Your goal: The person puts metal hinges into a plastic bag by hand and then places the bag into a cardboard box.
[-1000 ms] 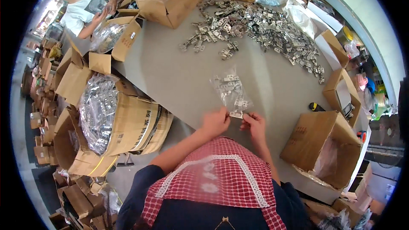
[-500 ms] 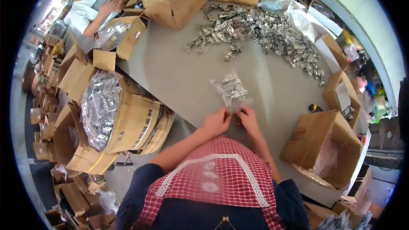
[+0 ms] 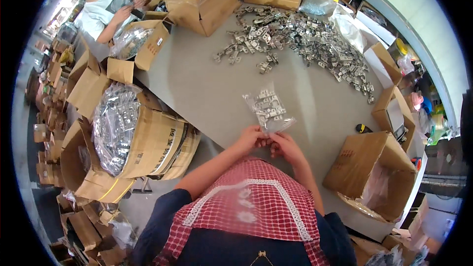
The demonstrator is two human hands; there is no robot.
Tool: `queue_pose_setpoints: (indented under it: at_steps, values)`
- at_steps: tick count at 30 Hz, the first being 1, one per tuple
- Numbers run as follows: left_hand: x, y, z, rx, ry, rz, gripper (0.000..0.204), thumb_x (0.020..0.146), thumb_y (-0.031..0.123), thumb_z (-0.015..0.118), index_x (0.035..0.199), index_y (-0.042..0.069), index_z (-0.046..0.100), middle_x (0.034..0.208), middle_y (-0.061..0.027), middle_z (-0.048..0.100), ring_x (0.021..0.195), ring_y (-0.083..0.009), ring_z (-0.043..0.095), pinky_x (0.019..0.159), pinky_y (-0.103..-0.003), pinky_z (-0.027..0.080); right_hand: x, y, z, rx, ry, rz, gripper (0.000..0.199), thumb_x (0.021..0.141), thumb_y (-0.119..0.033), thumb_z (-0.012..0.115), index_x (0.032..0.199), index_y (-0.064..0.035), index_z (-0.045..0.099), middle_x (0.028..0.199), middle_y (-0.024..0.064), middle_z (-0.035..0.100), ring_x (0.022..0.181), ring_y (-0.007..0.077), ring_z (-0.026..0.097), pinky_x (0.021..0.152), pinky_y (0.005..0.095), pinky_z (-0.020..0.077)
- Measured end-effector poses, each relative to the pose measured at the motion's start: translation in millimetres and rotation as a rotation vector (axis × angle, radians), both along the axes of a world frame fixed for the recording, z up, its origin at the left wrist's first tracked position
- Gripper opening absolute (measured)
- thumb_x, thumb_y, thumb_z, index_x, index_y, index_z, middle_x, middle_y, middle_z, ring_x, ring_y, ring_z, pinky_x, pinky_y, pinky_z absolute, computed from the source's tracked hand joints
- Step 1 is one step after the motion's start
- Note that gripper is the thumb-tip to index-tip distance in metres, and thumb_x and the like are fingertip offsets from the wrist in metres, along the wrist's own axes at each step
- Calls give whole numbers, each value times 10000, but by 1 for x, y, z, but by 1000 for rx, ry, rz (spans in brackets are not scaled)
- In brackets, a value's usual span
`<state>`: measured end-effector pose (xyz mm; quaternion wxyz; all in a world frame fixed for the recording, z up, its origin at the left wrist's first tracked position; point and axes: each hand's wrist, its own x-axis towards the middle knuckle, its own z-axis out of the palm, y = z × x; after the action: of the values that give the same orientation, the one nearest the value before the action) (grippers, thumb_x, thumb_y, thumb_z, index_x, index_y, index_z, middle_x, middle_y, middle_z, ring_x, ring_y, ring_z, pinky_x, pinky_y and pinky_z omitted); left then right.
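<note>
- Your left hand (image 3: 252, 138) and your right hand (image 3: 286, 147) meet at the near edge of the grey counter (image 3: 197, 88), just in front of your red checked apron (image 3: 251, 202).
- Both hands pinch the near end of a clear plastic bag (image 3: 268, 111). The fingers of each hand are curled tight on that end.
- The bag lies on the counter and reaches away from your hands, toward the far side.
- The long way of the bag runs from your hands up and a little to your left. The end you hold points at you. The other end points at the big pile.
- You can see small shiny metal hinge parts (image 3: 267, 107) inside the bag, in its far half.
- A big pile of loose metal hinges (image 3: 300, 39) lies spread on the far part of the counter, well apart from your hands.
- An open cardboard box (image 3: 377, 172) stands to your right, near your right hand.
- A round cardboard drum (image 3: 133, 138) with a plastic liner full of metal parts sits to your left, beside the counter.
- A small yellow and black thing (image 3: 363, 128) lies on the counter to the right of the bag. It is too small to tell what it is.
- Another person in a white shirt (image 3: 106, 7) works at the far left corner, with both hands up near the chest.
</note>
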<state>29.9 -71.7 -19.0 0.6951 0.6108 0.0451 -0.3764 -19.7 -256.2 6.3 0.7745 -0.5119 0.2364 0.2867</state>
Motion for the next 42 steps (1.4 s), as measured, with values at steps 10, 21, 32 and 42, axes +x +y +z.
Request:
queue_pose_setpoints:
  at_steps: [10, 21, 32, 42]
  values:
    - [-13, 22, 17, -33, 0, 0, 81, 828, 143, 632, 791, 71, 621, 651, -8, 590, 550, -74, 518, 485, -203, 371, 13, 16, 0, 33, -85, 91, 183, 870, -178, 615, 917, -7, 661, 730, 80, 649, 554, 151, 604, 475, 269, 514]
    - [-18, 118, 65, -172, -145, 591, 124, 810, 115, 583, 722, 111, 496, 551, 33, 398, 454, -70, 343, 434, -236, 248, 18, -32, 47, -179, -238, -572, 176, 792, -152, 576, 662, -176, 460, 591, -42, 443, 495, 73, 402, 432, 215, 285]
    - [-47, 247, 179, -177, -251, 963, 134, 839, 134, 551, 738, 107, 467, 561, 18, 378, 445, -76, 308, 423, -238, 207, -29, -28, 126, -535, -612, -229, 188, 810, -78, 620, 985, -12, 600, 804, 65, 600, 655, 121, 571, 549, 247, 460]
    - [-63, 135, 203, -378, -127, 759, 132, 873, 162, 529, 773, 105, 464, 531, 28, 367, 463, -82, 320, 438, -234, 252, 40, 140, 187, -1138, -1791, 363, 417, 739, -113, 689, 1123, -33, 547, 1137, 146, 551, 1095, 292, 523, 979, 455, 393]
